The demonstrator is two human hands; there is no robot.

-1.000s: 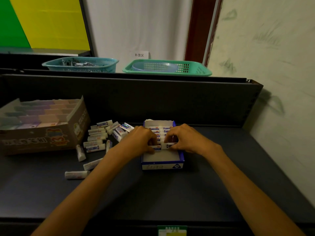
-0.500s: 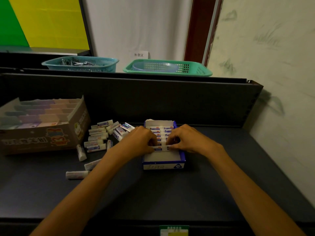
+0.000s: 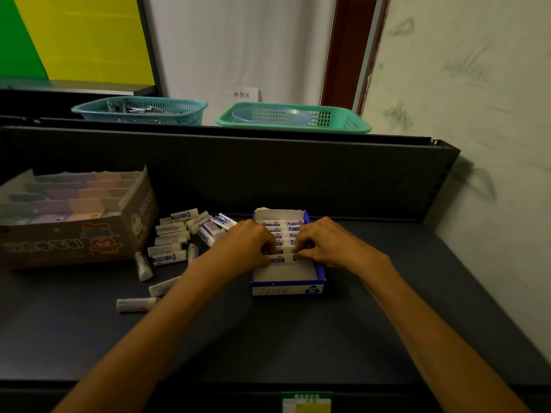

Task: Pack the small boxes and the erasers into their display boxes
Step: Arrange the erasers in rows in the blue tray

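Blue and white, the small cardboard display box [image 3: 287, 286] stands near the middle of the dark counter [image 3: 298, 338], its far part filled with a row of white erasers in blue-printed sleeves [image 3: 280, 231]. The left hand [image 3: 247, 245] and the right hand [image 3: 325, 242] pinch the two ends of the nearest eraser [image 3: 281, 258] in the row. More loose erasers [image 3: 173, 236] lie at the left, beside a brown cardboard box of pastel small boxes [image 3: 74, 222] at the counter's left edge.
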